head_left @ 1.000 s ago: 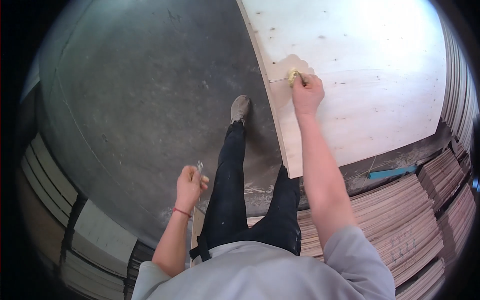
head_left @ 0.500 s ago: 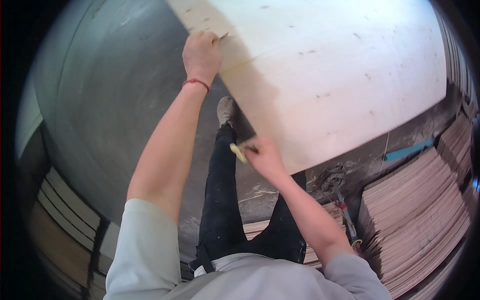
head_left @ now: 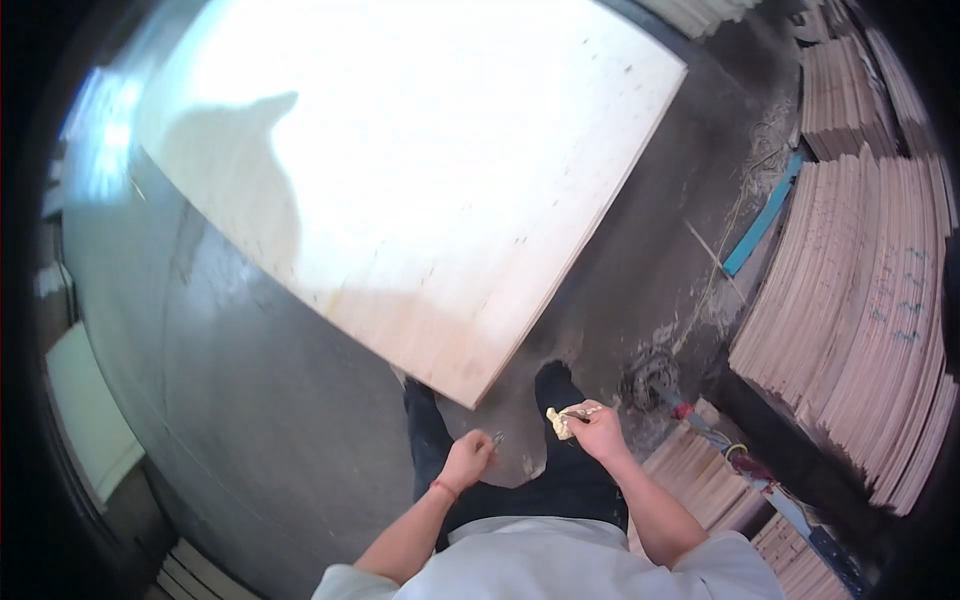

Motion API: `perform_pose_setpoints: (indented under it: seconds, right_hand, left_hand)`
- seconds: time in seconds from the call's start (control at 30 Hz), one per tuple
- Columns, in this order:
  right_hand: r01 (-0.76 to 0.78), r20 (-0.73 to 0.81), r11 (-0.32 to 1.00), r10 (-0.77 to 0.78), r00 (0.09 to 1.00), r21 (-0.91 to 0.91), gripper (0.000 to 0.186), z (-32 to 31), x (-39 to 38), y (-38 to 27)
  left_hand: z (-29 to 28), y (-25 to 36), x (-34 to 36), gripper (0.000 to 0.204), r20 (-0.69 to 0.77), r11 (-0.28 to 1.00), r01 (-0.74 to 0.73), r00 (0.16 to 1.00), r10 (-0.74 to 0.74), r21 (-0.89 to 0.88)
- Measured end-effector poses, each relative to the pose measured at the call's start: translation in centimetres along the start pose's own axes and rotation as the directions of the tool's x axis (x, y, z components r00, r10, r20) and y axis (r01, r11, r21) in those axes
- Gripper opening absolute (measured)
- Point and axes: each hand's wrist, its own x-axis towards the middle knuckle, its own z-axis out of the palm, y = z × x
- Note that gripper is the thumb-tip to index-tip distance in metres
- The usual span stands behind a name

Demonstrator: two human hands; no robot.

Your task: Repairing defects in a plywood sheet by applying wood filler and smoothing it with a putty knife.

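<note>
My right hand (head_left: 598,434) is closed on a pale yellow, crumpled lump (head_left: 561,423), above my right leg. Whether a thin tool sits under that lump I cannot tell. In front of my left leg, my left hand (head_left: 469,459) has its fingers drawn together. A small thin thing seems to show at its fingertips, too blurred to name. Ahead of both hands, and apart from them, lies a large pale plywood sheet (head_left: 430,250), flat on what looks like a stack of sheets. Its near corner points at my legs.
Tall stacks of thin wooden sheets (head_left: 830,310) stand on the right, with a teal strip (head_left: 763,220) beside them. A pole with red wrapping (head_left: 735,455) slants near my right arm. Cords or scraps (head_left: 650,375) lie on the grey floor (head_left: 270,400). A pale panel (head_left: 90,410) is at far left.
My left hand has come back from the sheet's edge toward my body. The right hand, still with the yellow lump, has moved off the sheet. The view has turned, and my legs stand clear of the sheet's corner.
</note>
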Motion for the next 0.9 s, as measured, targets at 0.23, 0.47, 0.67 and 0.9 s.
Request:
perform_pose_setpoints:
  seconds: [0.23,0.47,0.67,0.9]
  right_hand:
    - [0.287,-0.086,0.956,-0.282,0.956,0.062,0.014,-15.4,-3.1,-3.0]
    - [0.095,-0.091,0.533,-0.033,0.995,0.841,0.019,-27.3,-5.5,-4.6]
    - [0.051,-0.009,0.155,-0.265,0.964,0.987,0.032,-35.9,-6.8,-11.3]
    - [-0.094,0.108,0.059,-0.307,0.946,0.994,0.031,-42.4,2.6,-15.5]
  left_hand:
    - [7.0,19.7,-7.5,0.013,-0.167,0.989,-0.107,0.982,0.089,-0.102]
    - [16.8,38.1,-9.9,0.032,0.022,0.921,-0.242,0.965,0.261,-0.306]
    - [22.6,48.4,-8.8,0.056,0.199,0.891,-0.376,0.881,0.429,-0.254]
    - [25.0,61.3,-2.2,0.053,0.352,0.841,-0.430,0.770,0.532,-0.330]
